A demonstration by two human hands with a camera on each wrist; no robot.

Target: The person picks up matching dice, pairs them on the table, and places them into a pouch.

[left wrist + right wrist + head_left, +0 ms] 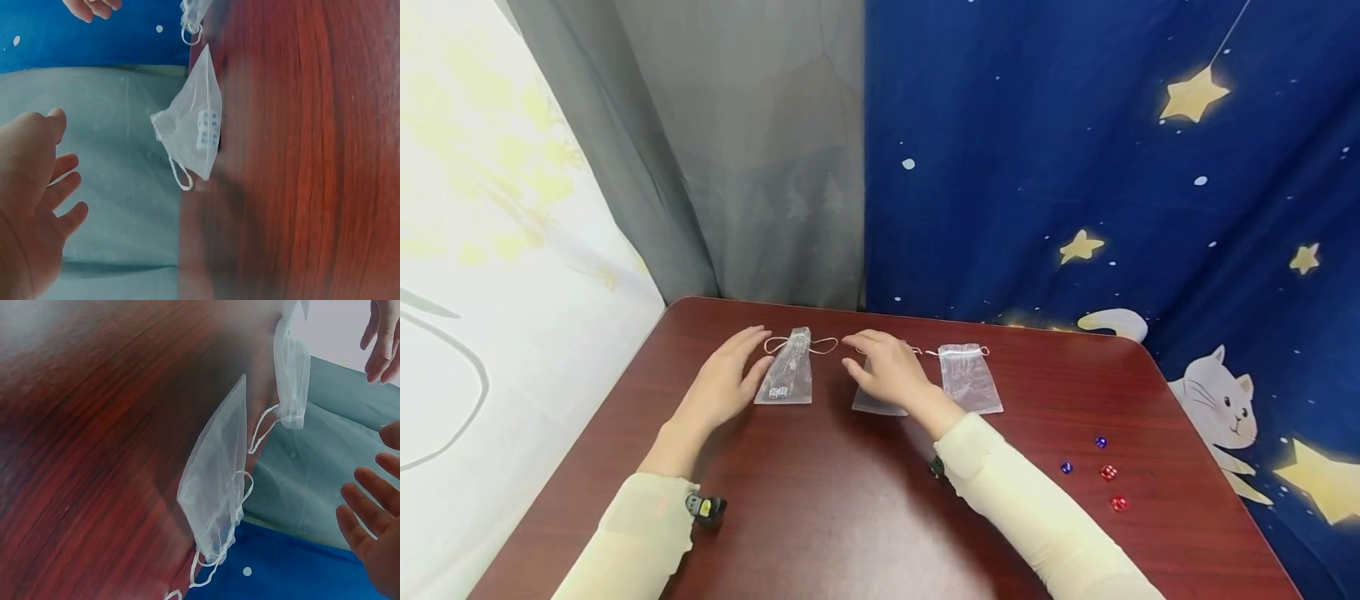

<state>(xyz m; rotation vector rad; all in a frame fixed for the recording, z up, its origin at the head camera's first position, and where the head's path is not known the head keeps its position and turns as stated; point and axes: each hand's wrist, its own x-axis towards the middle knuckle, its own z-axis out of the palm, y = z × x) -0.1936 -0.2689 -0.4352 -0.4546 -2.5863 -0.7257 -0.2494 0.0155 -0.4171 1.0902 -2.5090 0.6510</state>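
My left hand hovers just left of a small sheer drawstring bag, fingers spread and holding nothing. White dice show through the lower part of this bag, whose neck is gathered with its cord loops out to both sides. Over a second sheer bag is my right hand, fingers loosely bent and apart, gripping nothing. In the head view that hand covers much of the bag; the right wrist view shows it flat, with nothing visible inside. A third sheer bag lies to the right.
On the right of the dark red table are two blue dice and two red dice. A grey curtain and a blue star-patterned curtain hang behind the far edge. White cloth hangs at left.
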